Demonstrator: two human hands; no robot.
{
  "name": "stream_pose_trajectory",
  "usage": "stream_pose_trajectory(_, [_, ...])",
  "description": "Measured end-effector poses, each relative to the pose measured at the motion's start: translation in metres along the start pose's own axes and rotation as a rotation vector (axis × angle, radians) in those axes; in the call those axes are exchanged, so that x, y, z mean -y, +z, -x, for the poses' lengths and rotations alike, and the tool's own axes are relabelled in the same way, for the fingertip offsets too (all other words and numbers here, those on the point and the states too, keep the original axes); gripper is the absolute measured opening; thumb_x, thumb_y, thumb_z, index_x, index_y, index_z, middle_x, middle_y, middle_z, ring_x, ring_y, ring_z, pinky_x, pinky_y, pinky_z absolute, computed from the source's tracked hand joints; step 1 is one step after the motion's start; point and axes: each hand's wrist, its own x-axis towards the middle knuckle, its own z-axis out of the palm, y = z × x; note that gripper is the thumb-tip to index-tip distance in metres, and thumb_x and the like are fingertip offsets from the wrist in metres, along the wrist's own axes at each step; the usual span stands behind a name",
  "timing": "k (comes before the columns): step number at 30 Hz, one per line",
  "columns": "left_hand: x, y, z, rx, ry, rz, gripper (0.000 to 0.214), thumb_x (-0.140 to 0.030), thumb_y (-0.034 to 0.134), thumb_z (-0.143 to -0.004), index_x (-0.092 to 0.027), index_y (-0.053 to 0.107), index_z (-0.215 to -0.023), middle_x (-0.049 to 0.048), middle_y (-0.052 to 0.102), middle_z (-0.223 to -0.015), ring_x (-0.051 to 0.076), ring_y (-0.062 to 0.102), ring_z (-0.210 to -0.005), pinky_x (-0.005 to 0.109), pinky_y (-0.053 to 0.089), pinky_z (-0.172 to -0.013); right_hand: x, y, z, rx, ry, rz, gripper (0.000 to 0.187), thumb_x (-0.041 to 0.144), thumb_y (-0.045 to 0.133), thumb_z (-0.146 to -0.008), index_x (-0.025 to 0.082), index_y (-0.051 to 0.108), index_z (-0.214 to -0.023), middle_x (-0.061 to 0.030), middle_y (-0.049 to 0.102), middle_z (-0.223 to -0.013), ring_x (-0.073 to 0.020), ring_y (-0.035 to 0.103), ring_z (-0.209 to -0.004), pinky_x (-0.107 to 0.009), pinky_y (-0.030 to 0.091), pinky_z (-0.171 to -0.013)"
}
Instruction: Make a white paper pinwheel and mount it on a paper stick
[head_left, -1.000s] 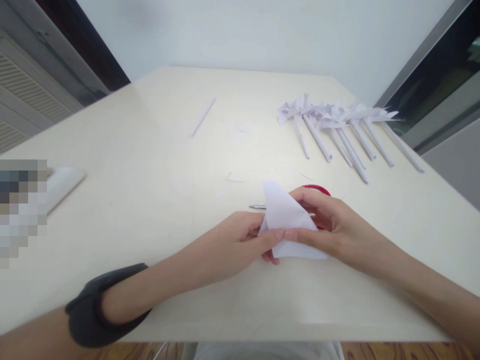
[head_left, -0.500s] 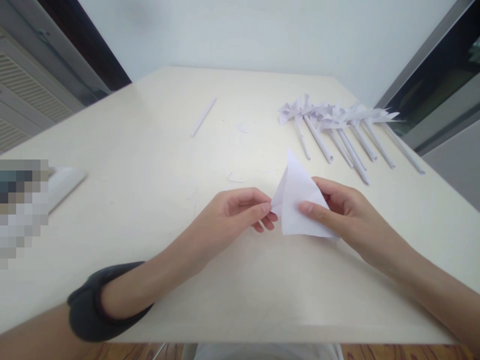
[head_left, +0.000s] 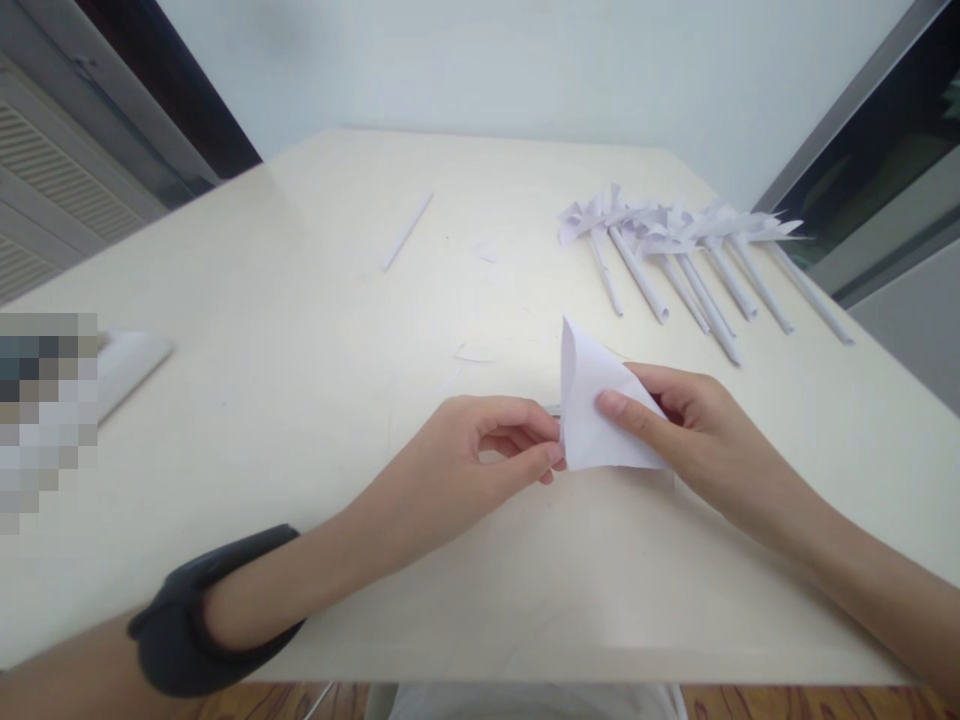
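1. Tapering to a peak, a folded sheet of smooth white paper [head_left: 604, 425] is held over the near part of the table [head_left: 480, 590], between a person's left hand [head_left: 476, 455] and right hand [head_left: 690, 420], its left edge parted like a narrow pocket.
2. Thin paper scraps [head_left: 474, 358] lie just beyond; farther back rests a slim, tightly rolled paper rod [head_left: 407, 232], and at far right a row of paper pinwheels [head_left: 664, 238] with creased vanes overlaps on hollow tubes.
3. Behind the paper, a thin grey sliver [head_left: 553, 410] pokes out beside the left fingertips, too little to identify; the right hand's fingers are mostly hidden. The pinwheels crowd too closely to tell their vanes apart, and a pale object [head_left: 139, 352] at the left edge is cut off and partly masked by square blocks.
4. Clamped on the paper, the right grip presses its thumb flat to the front face. The left grip, its wrist wrapped in a dark band [head_left: 176, 645], has thumb and fingers curled close at the sheet's lower left edge; whether they pinch it cannot be told.
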Motion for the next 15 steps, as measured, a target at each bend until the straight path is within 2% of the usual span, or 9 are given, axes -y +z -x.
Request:
stream_pose_trajectory(4, [-0.004,0.001,0.001,0.013,0.028,-0.079,0.014,-0.019,0.059,-0.084,-0.020,0.066,-0.072,-0.0061,0.066,-0.075,0.010,0.062,-0.076,0.020,0.046,-0.074,0.000,0.002,-0.001,-0.004,0.000,0.048,0.035,0.051,0.046,-0.092,0.022,0.061,-0.079,0.0009,0.053,-0.068,-0.0122,0.045,-0.058,-0.026,0.030,-0.048])
stream_pose_trajectory(10, [-0.015,0.001,0.002,0.055,-0.028,-0.070,0.015,-0.014,0.058,-0.081,-0.019,0.067,-0.071,-0.0038,0.068,-0.077,0.013,0.064,-0.078,0.023,0.048,-0.078,-0.001,0.001,-0.003,-0.007,-0.052,0.121,0.040,0.051,0.044,-0.093,0.020,0.058,-0.071,-0.0003,0.049,-0.067,-0.0130,0.041,-0.056,-0.028,0.027,-0.047])
stream_pose_trajectory(15, [-0.018,0.001,0.002,0.087,-0.042,-0.056,0.015,-0.019,0.056,-0.083,-0.019,0.067,-0.073,-0.0017,0.067,-0.076,0.015,0.064,-0.079,0.026,0.049,-0.077,-0.002,0.001,-0.004,0.030,-0.118,0.151,0.041,0.049,0.042,-0.095,0.020,0.058,-0.071,-0.0008,0.045,-0.066,-0.0135,0.039,-0.057,-0.029,0.026,-0.048])
